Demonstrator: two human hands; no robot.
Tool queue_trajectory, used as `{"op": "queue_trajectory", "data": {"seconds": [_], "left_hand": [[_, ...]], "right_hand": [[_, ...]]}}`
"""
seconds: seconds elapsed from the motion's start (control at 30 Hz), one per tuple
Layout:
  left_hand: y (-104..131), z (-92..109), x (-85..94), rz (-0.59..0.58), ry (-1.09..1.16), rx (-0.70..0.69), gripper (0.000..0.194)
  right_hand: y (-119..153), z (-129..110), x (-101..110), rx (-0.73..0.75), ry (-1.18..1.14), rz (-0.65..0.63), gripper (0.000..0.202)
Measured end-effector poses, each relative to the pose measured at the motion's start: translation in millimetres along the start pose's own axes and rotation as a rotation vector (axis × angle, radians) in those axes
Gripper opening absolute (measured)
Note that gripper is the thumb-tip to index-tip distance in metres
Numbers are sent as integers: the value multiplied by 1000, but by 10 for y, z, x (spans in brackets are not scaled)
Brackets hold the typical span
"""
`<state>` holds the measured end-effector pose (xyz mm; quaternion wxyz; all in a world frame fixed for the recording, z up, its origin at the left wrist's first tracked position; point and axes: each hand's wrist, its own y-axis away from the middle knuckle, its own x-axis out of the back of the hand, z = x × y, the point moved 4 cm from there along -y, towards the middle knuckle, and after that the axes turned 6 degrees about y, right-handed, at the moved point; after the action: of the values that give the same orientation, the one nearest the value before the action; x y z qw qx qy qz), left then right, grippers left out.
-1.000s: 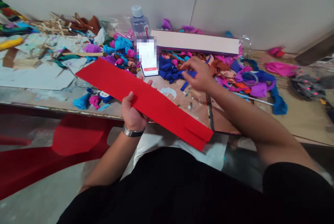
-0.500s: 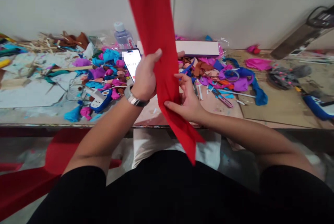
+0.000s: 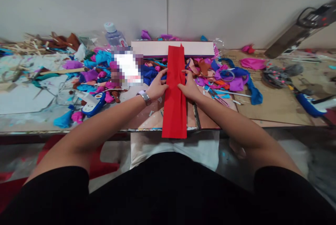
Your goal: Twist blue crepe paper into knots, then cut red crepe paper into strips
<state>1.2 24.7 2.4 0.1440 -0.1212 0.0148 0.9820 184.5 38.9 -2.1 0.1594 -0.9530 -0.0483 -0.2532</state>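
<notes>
A long red strip [image 3: 175, 109], which looks like crepe paper or cloth, runs from the white box toward my body, its near end at the table's front edge. My left hand [image 3: 157, 86] grips its left side, with the thumb at the edge and the fingers partly behind. On the opposite side my right hand [image 3: 191, 88] holds the right edge between thumb and fingers. Some layers of the strip stand slightly apart near my right thumb. The far end lies in front of the white box [image 3: 149, 48].
Crumpled coloured scraps [image 3: 97, 74] spread across the table on both sides. A bottle [image 3: 115, 36] stands behind a blurred-out bright patch. Blue-and-white glue guns [image 3: 94, 104] lie left and right. Scissors [image 3: 219, 97] lie right of my hand, beside a cardboard sheet [image 3: 252, 104].
The red strip has come down from a raised, slanting position to lie straight and lower over the table. Both hands have shifted to grip its opposite edges.
</notes>
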Motion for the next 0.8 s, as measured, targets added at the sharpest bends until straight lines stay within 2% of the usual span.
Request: {"op": "queue_trajectory", "data": {"seconds": [0.17, 0.23, 0.3, 0.4, 0.5, 0.6, 0.67, 0.8], "left_hand": [[84, 19, 123, -9, -277, -95, 60], [131, 6, 131, -27, -352, -120, 52], [186, -26, 111, -70, -361, -94, 57], [259, -45, 52, -141, -308, -65, 67], [292, -3, -10, -215, -252, -117, 91], [302, 31, -45, -264, -218, -137, 110], [312, 34, -63, -287, -183, -131, 116], [335, -6, -101, -337, -53, -97, 123]], "right_hand": [[-56, -57, 130, 138, 230, 121, 51], [-59, -89, 162, 158, 284, 133, 38], [-45, -126, 162, 169, 324, 111, 35], [-18, -145, 114, 135, 350, 25, 43], [-4, -140, 64, 132, 330, -45, 43], [-6, -149, 51, 192, 274, -52, 41], [-10, -151, 57, 215, 249, -43, 37], [-14, -126, 49, 243, 186, -91, 45]]}}
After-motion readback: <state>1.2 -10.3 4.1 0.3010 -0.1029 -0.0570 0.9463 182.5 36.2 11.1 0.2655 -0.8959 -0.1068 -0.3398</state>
